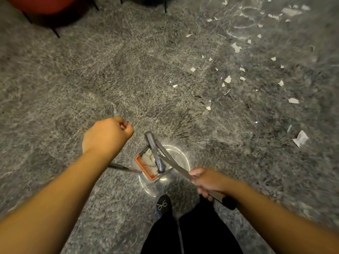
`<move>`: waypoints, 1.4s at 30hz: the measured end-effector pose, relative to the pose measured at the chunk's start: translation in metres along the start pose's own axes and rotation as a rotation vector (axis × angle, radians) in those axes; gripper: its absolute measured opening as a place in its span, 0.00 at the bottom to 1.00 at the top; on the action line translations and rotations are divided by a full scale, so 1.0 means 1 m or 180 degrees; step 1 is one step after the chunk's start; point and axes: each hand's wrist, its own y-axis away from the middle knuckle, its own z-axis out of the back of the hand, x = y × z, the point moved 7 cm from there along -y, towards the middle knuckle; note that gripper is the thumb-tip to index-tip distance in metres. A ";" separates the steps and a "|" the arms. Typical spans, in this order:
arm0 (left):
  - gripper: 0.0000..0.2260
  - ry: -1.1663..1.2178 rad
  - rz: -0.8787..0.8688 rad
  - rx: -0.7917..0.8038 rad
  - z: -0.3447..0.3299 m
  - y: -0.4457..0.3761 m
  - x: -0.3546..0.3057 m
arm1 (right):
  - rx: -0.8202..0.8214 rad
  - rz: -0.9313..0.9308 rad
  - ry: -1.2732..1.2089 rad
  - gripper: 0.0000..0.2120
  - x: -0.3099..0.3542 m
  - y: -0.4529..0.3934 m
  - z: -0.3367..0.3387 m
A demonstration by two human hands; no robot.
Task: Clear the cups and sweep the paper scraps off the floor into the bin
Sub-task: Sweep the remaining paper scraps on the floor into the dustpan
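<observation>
Only the head cam here, looking straight down at a grey speckled stone floor (128, 74)

My left hand (107, 135) is curled into a fist round the top of a thin metal dustpan handle (121, 168), and you can see that rod poke out from under my forearm and run to the grey dustpan with the orange comb edge (146, 167). The pan sits on the floor right in front of my feet, and there's a clump of white paper scraps inside the pan (149, 158), so some of the mess is already collected

My right hand (207, 181) has its fingers wrapped round a long grey metal broom pole (174, 162) with a black end cap sticking out behind the wrist. The pole slants down and forward to the grey broom head (156, 153), which lies across the dustpan mouth. Whether the bristles actually touch the paper in there I can't tell, it's too blurry

The rest of the loose torn white paper scraps (238, 74) are scattered over the floor up and to the right, well apart from the pan, with one bigger piece at the far right edge

Top left there's a red chair with thin black legs (42, 6), and at the bottom my black shoe with a sparkly bow (162, 205) plus black trousers
</observation>
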 end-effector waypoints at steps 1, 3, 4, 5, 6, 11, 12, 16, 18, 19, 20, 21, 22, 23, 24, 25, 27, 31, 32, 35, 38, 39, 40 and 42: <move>0.09 0.0005 -0.0001 0.0005 0.000 0.003 -0.001 | -0.0037 -0.0001 -0.0107 0.21 -0.003 0.004 -0.003; 0.09 0.0033 0.0016 0.0014 -0.001 0.007 0.001 | -0.0132 -0.0051 -0.0309 0.19 -0.010 0.010 -0.007; 0.09 0.0065 0.0028 0.0006 0.001 0.008 0.004 | -0.0185 -0.0063 -0.0388 0.19 -0.011 0.015 -0.006; 0.08 0.0112 0.0060 0.0009 0.002 0.008 0.008 | -0.0230 -0.0064 -0.0450 0.19 -0.010 0.019 -0.004; 0.09 0.0161 0.0091 0.0000 0.005 0.008 0.013 | -0.0281 -0.0047 -0.0501 0.19 -0.009 0.024 -0.002; 0.09 0.0418 0.0101 -0.0103 0.023 -0.001 0.014 | -0.0567 -0.0002 -0.0938 0.19 0.012 0.044 0.016; 0.09 0.0437 0.0063 -0.0121 0.027 -0.003 0.010 | -0.0628 0.0027 -0.1021 0.18 0.017 0.046 0.020; 0.09 0.0463 -0.0081 -0.0189 0.036 -0.019 -0.015 | -0.0856 0.0097 -0.1349 0.15 0.033 0.051 0.046; 0.09 0.0449 -0.0123 -0.0200 0.039 -0.029 -0.027 | -0.0972 0.0141 -0.1403 0.14 0.036 0.050 0.064; 0.09 0.0432 -0.0173 -0.0234 0.041 -0.036 -0.037 | -0.1024 0.0158 -0.1419 0.13 0.038 0.049 0.077; 0.09 0.0404 -0.0222 -0.0264 0.041 -0.042 -0.044 | -0.1061 0.0162 -0.1412 0.13 0.039 0.046 0.088; 0.09 0.0372 -0.0264 -0.0276 0.041 -0.051 -0.055 | -0.1084 0.0147 -0.1423 0.13 0.040 0.043 0.102; 0.10 0.0339 -0.0291 -0.0275 0.040 -0.059 -0.064 | -0.1118 0.0123 -0.1460 0.14 0.040 0.040 0.115; 0.10 0.0315 -0.0330 -0.0269 0.039 -0.068 -0.073 | -0.1162 0.0095 -0.1479 0.14 0.041 0.037 0.130; 0.11 0.0308 -0.0375 -0.0260 0.038 -0.080 -0.084 | -0.1185 0.0074 -0.1511 0.14 0.043 0.034 0.148; 0.11 0.0311 -0.0415 -0.0244 0.037 -0.090 -0.094 | -0.1211 0.0035 -0.1517 0.14 0.046 0.032 0.163; 0.11 0.0333 -0.0483 -0.0209 0.035 -0.117 -0.121 | -0.1233 -0.0049 -0.1511 0.13 0.052 0.025 0.199; 0.10 0.0243 -0.0615 -0.0066 0.032 -0.172 -0.182 | -0.1279 -0.0170 -0.1417 0.10 0.061 0.001 0.275; 0.10 0.0214 -0.0680 -0.0018 0.031 -0.184 -0.196 | -0.1299 -0.0188 -0.1373 0.09 0.064 -0.004 0.292; 0.10 0.0174 -0.0921 0.0355 0.020 -0.219 -0.240 | -0.1317 -0.0319 -0.1216 0.09 0.071 -0.023 0.342; 0.12 0.0056 -0.1176 0.0775 0.009 -0.250 -0.283 | -0.1203 -0.0456 -0.1094 0.10 0.081 -0.045 0.382; 0.13 -0.0019 -0.1237 0.0888 0.005 -0.259 -0.297 | -0.1184 -0.0518 -0.1069 0.10 0.084 -0.052 0.395; 0.14 -0.0083 -0.1265 0.0979 0.002 -0.265 -0.307 | -0.1160 -0.0580 -0.1016 0.08 0.086 -0.057 0.402; 0.15 -0.0179 -0.1283 0.1069 -0.003 -0.276 -0.327 | -0.1047 -0.0707 -0.0850 0.03 0.092 -0.070 0.414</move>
